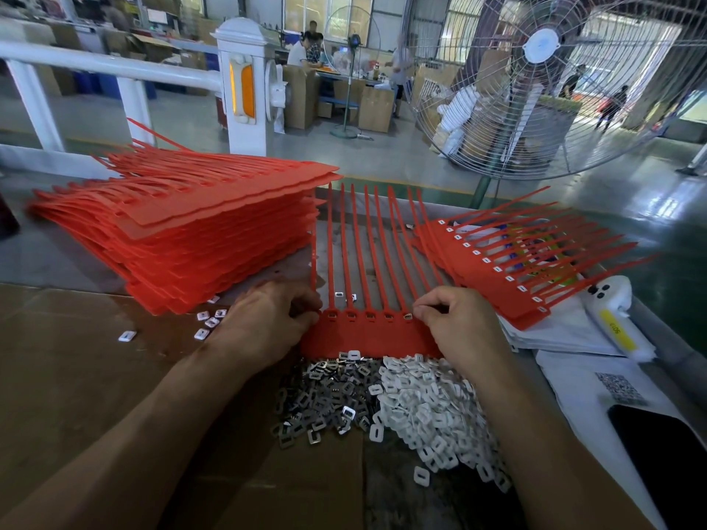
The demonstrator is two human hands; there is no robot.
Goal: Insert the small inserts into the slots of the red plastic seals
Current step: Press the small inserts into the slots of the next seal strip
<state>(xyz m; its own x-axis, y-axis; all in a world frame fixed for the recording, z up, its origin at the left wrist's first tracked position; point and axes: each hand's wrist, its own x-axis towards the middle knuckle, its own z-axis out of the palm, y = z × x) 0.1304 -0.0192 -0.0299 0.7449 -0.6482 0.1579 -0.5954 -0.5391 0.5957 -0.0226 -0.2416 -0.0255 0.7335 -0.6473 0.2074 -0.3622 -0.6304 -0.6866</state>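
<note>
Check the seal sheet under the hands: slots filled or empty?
Being filled: seal sheet shows inserts in visible slots; right hand pinches at one.

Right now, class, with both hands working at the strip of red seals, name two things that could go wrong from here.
1. The right hand pinches at a slot on the seal strip; a small insert could slip or seat crooked.
2. The metal inserts and white inserts lie in touching heaps just below the strip, so a reaching hand might grab the wrong kind or scatter them. A few stray white pieces already lie beside the left hand.
</note>
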